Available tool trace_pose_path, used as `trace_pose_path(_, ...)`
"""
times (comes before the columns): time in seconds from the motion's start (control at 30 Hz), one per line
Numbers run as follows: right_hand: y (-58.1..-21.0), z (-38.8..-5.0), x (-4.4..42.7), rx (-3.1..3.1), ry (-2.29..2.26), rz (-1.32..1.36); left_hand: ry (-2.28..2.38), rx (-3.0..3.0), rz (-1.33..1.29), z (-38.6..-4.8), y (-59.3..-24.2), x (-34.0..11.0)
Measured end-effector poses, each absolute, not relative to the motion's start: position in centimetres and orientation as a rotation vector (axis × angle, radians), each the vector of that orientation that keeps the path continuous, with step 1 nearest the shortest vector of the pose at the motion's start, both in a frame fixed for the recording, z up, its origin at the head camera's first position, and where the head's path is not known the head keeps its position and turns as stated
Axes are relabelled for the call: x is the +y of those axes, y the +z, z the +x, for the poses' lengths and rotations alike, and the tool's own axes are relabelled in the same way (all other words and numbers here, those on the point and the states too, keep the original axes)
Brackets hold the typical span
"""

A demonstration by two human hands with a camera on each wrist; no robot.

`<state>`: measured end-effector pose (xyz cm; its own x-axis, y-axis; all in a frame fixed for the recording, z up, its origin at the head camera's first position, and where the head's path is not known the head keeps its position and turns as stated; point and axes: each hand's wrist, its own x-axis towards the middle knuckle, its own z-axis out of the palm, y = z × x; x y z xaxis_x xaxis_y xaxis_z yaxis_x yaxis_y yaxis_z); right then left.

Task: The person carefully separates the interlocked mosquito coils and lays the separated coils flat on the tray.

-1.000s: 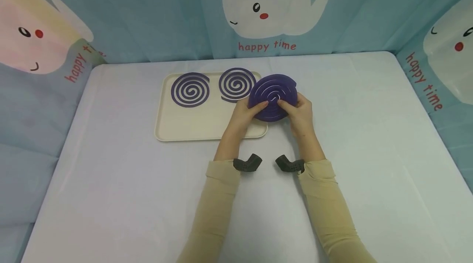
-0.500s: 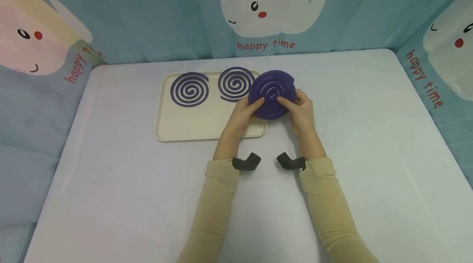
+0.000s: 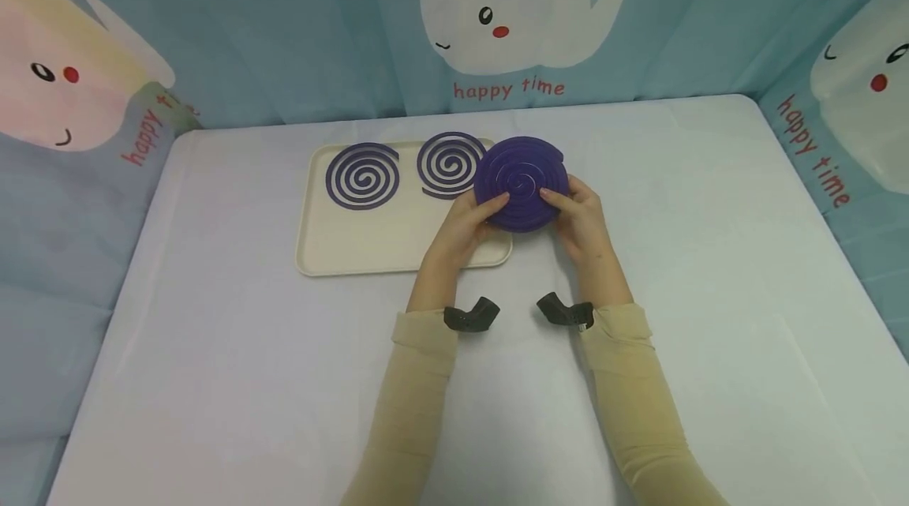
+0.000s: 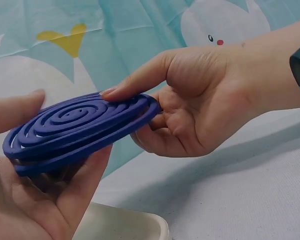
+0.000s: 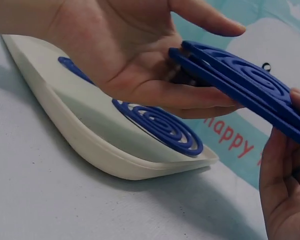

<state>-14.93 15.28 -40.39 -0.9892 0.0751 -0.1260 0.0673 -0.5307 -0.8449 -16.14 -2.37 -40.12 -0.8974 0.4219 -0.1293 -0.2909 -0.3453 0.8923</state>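
Observation:
Both hands hold a pair of dark blue-purple mosquito coils, one layered on the other, above the right end of a cream tray. My left hand has its fingers under the left edge, with its thumb over the top face. On the opposite side, my right hand pinches the coils, thumb on top and curled fingers below. A slim gap shows between the two layers in the left wrist view, where the coils are seen edge-on. Parts of the fingers are hidden beneath them.
Two single spiral coils lie at the tray's back: a left coil and a right coil, the latter partly behind the held pair. The tray rests on a white-covered table. A blue whale-print curtain hangs behind.
The held coils have shifted slightly left in the head view, which itself drifts a little. My right thumb has moved outward from the coils' centre. The coils on the tray stay put.

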Motion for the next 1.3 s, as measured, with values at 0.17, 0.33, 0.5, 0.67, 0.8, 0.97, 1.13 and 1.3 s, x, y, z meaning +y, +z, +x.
trace_pose_path(0.17, -40.4, -14.6, 15.4, -1.482, 2.791, -0.180, 2.263, 1.576, 0.135, -16.0, -40.5, -2.3)
trace_pose_path(0.33, -40.3, -14.6, 15.4, -1.487, 2.806, -0.124, 2.265, 1.698, 0.087, -16.0, -40.5, -2.2)
trace_pose_path(0.5, -40.4, -14.6, 15.2, -1.576, 2.752, -0.068, 2.272, 1.791, 0.066, -16.1, -40.7, -2.1)
trace_pose_path(0.67, -40.4, -14.7, 14.9, -1.641, 2.684, -0.030, 2.243, 1.929, 0.025, -16.2, -40.7, -2.1)
trace_pose_path(0.8, -40.5, -14.7, 14.7, -1.652, 2.694, -0.049, 2.217, 1.965, 0.001, -16.1, -40.7, -2.2)
trace_pose_path(0.97, -40.7, -14.7, 14.5, -1.658, 2.695, -0.060, 2.204, 1.928, 0.043, -16.0, -40.6, -2.2)
trace_pose_path(1.13, -40.9, -14.7, 14.3, -1.736, 2.612, -0.104, 2.175, 1.931, 0.038, -16.0, -40.7, -2.2)
trace_pose_path(1.3, -41.2, -14.9, 14.0, -1.821, 2.486, -0.134, 2.163, 1.969, 0.072, -16.1, -40.8, -2.0)
